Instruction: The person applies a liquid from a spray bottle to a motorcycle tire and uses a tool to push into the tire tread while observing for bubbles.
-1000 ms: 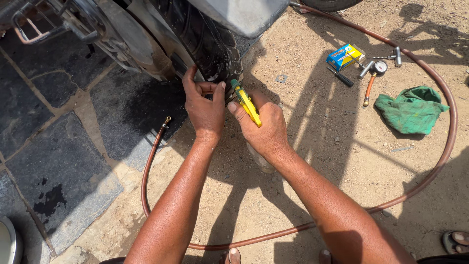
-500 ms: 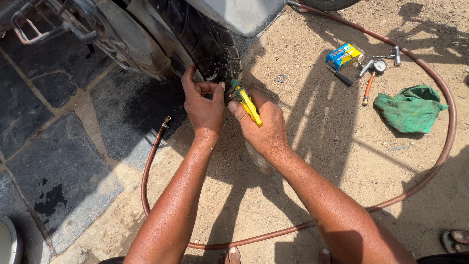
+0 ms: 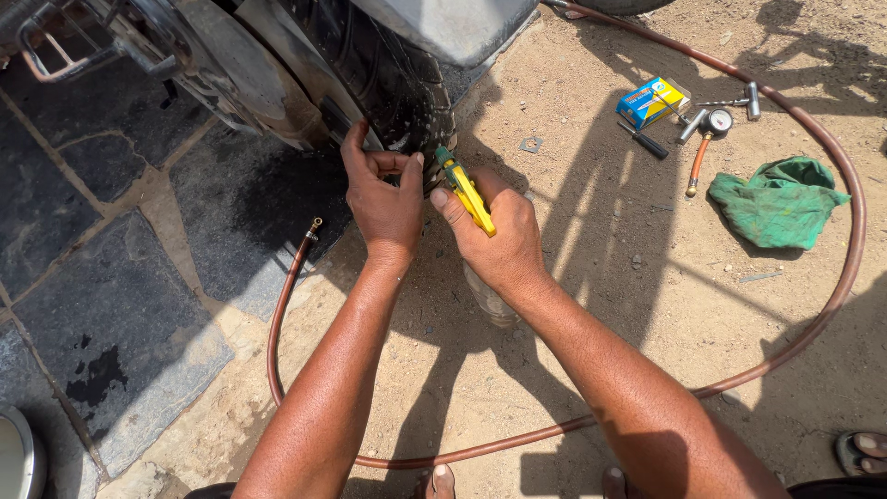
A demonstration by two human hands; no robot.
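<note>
Head view: left hand (image 3: 383,199) curls its fingers against the knobbly black rubber tyre (image 3: 393,79), while right hand (image 3: 494,236) is closed around yellow-handled pliers (image 3: 465,189), green tip touching the tread. Thin copper-brown hose (image 3: 277,319) loops over gritty sand; crumpled green rag (image 3: 781,199), small blue-yellow box (image 3: 653,100) and round pressure gauge (image 3: 718,121) lie well apart.

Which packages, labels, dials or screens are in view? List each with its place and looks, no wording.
Small carton: flat rectangular box, blue and yellow, lying on the sandy ground at upper right, beside the hand tools.
Pressure gauge: round pale dial in a dark rim, just right of the carton, with a short orange hose running down from it.
No signs or screens show.
</note>
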